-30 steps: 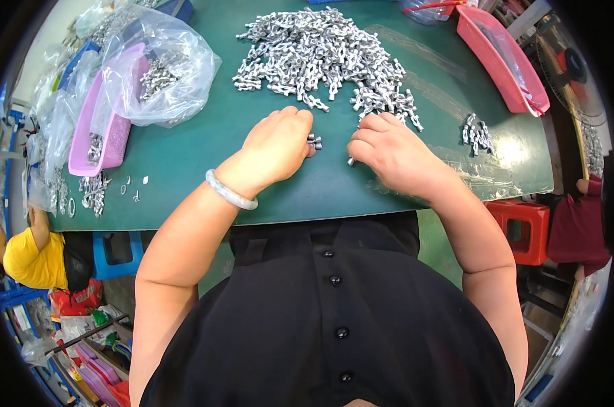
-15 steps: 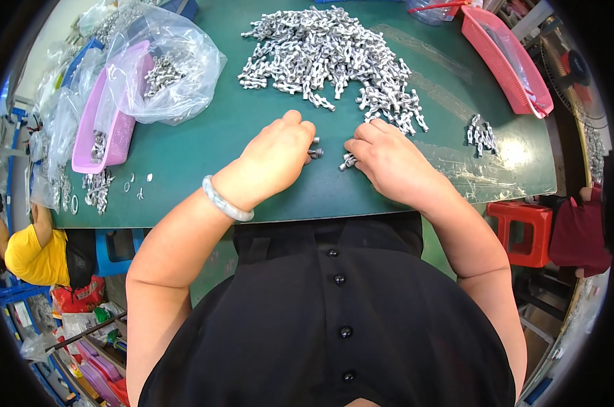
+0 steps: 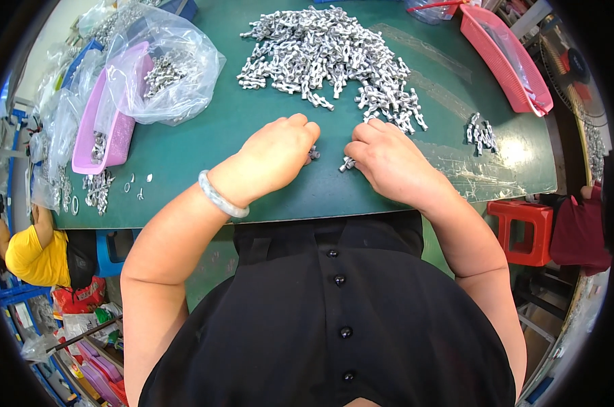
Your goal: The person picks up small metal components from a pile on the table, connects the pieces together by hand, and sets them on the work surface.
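Over the near part of the green table (image 3: 307, 197), my left hand (image 3: 276, 152) has its fingers closed around a small grey metal fitting (image 3: 313, 154), whose end peeks out on the right. A pale bangle circles that wrist. Across a short gap, my right hand (image 3: 395, 161) is closed too, with a silvery metal fitting (image 3: 347, 163) protruding from under its fingers. Most of both pieces is hidden by the fingers. Just beyond the hands spreads a large heap of similar silver metal fittings (image 3: 327, 51). A smaller cluster of metal fittings (image 3: 481, 136) lies to the right.
At the left stand a purple basket (image 3: 120, 139) and a clear plastic bag (image 3: 191, 81) with metal parts. Loose rings and metal parts (image 3: 98, 190) lie in front. A pink basket (image 3: 510, 68) is at the far right. Red stool (image 3: 520, 234) and seated people flank the table.
My left hand has shifted slightly down, and less of its fitting shows past the fingers. The right hand stays almost in place, still closed on its fitting.
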Action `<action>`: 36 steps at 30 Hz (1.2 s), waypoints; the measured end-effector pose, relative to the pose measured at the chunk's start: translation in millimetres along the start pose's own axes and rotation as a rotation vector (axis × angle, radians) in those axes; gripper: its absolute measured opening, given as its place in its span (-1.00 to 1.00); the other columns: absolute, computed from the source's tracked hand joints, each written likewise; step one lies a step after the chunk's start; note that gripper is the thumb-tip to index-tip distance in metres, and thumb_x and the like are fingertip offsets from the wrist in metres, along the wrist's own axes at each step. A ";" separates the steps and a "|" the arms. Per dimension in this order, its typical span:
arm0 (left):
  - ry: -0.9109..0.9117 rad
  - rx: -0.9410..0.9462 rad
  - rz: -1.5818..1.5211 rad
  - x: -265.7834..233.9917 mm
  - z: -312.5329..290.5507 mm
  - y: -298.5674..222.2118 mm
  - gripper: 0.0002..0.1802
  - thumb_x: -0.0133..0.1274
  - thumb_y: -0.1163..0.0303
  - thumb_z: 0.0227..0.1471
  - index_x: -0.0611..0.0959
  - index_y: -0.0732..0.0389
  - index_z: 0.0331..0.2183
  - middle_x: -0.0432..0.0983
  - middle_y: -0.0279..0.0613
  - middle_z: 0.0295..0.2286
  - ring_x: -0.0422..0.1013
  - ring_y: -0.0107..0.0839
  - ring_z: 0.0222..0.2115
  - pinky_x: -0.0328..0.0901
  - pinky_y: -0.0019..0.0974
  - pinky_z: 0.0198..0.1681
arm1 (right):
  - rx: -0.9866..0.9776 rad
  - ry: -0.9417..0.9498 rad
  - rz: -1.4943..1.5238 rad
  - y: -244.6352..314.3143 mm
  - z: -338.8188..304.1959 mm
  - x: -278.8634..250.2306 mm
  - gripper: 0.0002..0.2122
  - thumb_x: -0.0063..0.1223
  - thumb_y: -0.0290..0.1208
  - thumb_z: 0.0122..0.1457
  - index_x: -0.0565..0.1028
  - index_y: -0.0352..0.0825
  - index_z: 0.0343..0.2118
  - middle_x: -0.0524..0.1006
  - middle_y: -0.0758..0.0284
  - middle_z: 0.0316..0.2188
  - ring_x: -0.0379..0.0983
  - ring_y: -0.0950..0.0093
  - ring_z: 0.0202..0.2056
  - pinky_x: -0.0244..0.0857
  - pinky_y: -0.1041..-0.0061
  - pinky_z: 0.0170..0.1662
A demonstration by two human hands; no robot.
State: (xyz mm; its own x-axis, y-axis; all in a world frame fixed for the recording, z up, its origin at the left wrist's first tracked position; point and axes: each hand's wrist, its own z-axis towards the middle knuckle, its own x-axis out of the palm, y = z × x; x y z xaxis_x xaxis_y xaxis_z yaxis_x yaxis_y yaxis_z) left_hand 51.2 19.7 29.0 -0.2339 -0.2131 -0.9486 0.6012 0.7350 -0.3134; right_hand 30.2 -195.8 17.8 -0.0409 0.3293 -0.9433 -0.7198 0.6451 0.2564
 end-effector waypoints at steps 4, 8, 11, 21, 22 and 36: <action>0.034 0.035 0.042 -1.6 -0.4 2.7 -0.80 0.13 0.53 -0.20 0.44 0.31 -0.46 0.40 0.00 -0.43 0.41 -0.01 -0.38 0.33 -0.11 -0.32 | 0.012 0.031 -0.023 1.5 1.3 -1.4 -0.92 -0.05 -0.56 -0.11 0.48 -0.31 -0.53 0.38 0.30 -0.46 0.33 0.33 -0.31 0.22 0.39 -0.23; 0.093 0.067 0.093 -3.3 -0.2 1.0 -0.82 0.11 0.53 -0.22 0.45 0.31 -0.49 0.40 0.00 -0.46 0.41 -0.03 -0.39 0.34 -0.12 -0.33 | 0.055 -0.008 0.052 1.2 0.7 2.1 -0.93 -0.01 -0.55 -0.08 0.49 -0.31 -0.49 0.39 0.29 -0.46 0.34 0.31 -0.31 0.22 0.37 -0.23; 0.107 0.046 0.155 -1.3 -4.6 -3.1 -0.84 0.09 0.52 -0.25 0.47 0.30 -0.50 0.41 -0.01 -0.49 0.42 -0.05 -0.39 0.34 -0.12 -0.33 | 0.082 -0.112 0.202 -0.8 -0.4 5.8 -0.92 0.05 -0.55 -0.06 0.49 -0.33 -0.45 0.39 0.26 -0.46 0.34 0.27 -0.29 0.23 0.34 -0.23; -0.228 0.146 -0.153 17.4 -24.7 8.7 -0.83 0.09 0.57 -0.21 0.53 0.27 -0.43 0.41 -0.13 -0.46 0.41 -0.14 -0.44 0.32 -0.19 -0.39 | 0.186 -0.241 0.722 7.1 -4.6 13.9 -0.86 0.09 -0.59 -0.01 0.50 -0.39 -0.34 0.46 0.26 -0.40 0.42 0.36 -0.34 0.30 0.49 -0.25; -0.305 0.169 -0.270 18.3 -26.5 8.5 -0.81 0.10 0.59 -0.21 0.54 0.26 -0.40 0.42 -0.15 -0.44 0.40 -0.18 -0.46 0.32 -0.24 -0.41 | 0.214 -0.251 0.795 8.9 -4.7 13.8 -0.85 0.09 -0.60 -0.01 0.51 -0.39 -0.32 0.46 0.28 -0.39 0.43 0.41 -0.34 0.30 0.52 -0.25; -0.771 0.270 -0.573 36.1 -24.7 -18.2 -0.77 0.18 0.66 -0.20 0.58 0.29 -0.37 0.48 -0.17 -0.42 0.41 -0.46 -0.49 0.32 -0.45 -0.46 | 0.072 -0.432 1.022 16.9 -2.5 31.7 -0.77 0.10 -0.65 0.01 0.52 -0.34 -0.23 0.47 0.30 -0.28 0.42 0.49 -0.26 0.29 0.57 -0.18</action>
State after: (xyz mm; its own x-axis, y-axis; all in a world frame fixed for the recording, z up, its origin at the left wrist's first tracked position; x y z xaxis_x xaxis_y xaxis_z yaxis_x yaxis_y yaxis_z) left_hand 12.9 14.5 1.5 -0.0400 -0.9199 -0.3901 0.7288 0.2403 -0.6412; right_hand 15.0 -176.1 -8.3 -0.3374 0.9321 -0.1318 -0.4426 -0.0335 0.8961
